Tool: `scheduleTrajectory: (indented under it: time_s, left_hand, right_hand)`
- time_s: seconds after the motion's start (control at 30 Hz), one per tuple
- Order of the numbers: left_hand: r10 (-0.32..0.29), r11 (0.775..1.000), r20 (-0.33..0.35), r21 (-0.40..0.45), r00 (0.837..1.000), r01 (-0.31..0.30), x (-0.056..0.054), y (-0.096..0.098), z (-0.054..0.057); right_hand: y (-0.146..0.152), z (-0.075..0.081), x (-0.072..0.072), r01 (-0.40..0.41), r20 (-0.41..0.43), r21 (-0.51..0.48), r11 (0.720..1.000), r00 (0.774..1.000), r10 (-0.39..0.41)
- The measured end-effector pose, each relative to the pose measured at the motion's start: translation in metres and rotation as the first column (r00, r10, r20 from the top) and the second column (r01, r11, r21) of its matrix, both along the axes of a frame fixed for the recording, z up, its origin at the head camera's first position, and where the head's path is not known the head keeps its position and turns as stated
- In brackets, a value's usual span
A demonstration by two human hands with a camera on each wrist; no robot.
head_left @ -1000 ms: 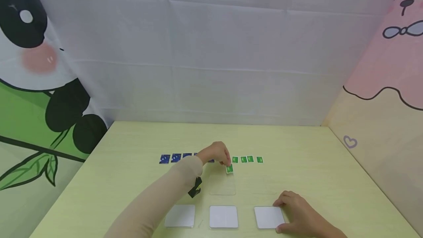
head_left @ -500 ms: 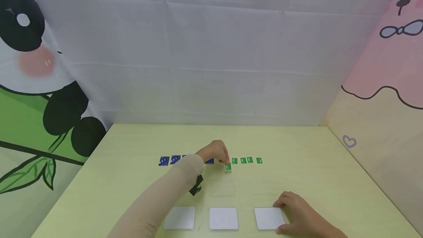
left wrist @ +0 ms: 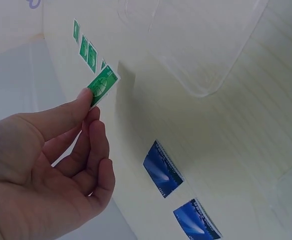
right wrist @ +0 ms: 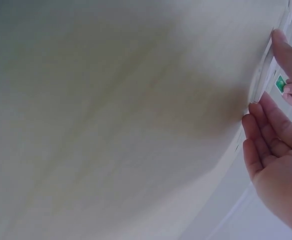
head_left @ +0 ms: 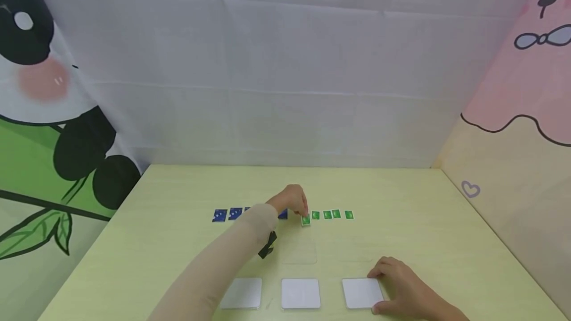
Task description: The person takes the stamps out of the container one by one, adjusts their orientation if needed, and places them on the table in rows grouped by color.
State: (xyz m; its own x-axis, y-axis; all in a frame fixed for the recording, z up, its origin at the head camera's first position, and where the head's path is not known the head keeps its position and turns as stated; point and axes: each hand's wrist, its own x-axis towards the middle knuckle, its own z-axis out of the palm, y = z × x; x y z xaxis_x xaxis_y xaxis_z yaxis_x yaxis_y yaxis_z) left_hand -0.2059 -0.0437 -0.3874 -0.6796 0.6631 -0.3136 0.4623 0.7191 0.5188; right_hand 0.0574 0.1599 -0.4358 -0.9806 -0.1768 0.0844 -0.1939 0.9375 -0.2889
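My left hand pinches a green postage stamp with a white border between thumb and index finger; the other fingers curl beneath. In the head view the stamp overlaps the table just left of a row of green stamps. Blue stamps lie on the other side, several partly hidden by the left forearm in the head view. My right hand holds the right-hand white rectangular flat piece by its right side, thumb at the near corner and fingers at the far corner.
Two more white flat pieces lie along the front, one in the middle and one at left, partly behind the sleeve. A transparent plastic piece with rounded corners lies between the stamps and the middle white piece. Walls enclose the table.
My left hand has moved slightly away from me with the green stamp, bringing it nearly level with the green row. The right hand stays at the white piece.
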Motion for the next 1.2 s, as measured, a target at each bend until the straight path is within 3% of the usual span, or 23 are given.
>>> scheduleTrajectory:
  time_s: [0.6,1.03,1.2]
  left_hand:
    - [0.001,1.000,-0.101,-0.019,0.995,-0.003,0.000,0.004,-0.007]
    - [0.012,1.000,-0.195,-0.023,0.981,-0.017,-0.004,0.008,-0.016]
    - [-0.003,0.999,-0.239,-0.046,0.971,-0.008,-0.004,0.009,-0.018]
  right_hand:
    - [-0.003,0.004,0.001,0.023,0.046,-0.041,0.999,0.999,-0.021]
    - [-0.002,0.004,0.003,0.013,0.029,-0.052,0.999,1.000,-0.011]
    - [-0.004,0.007,0.003,0.029,0.072,-0.031,0.999,0.997,-0.027]
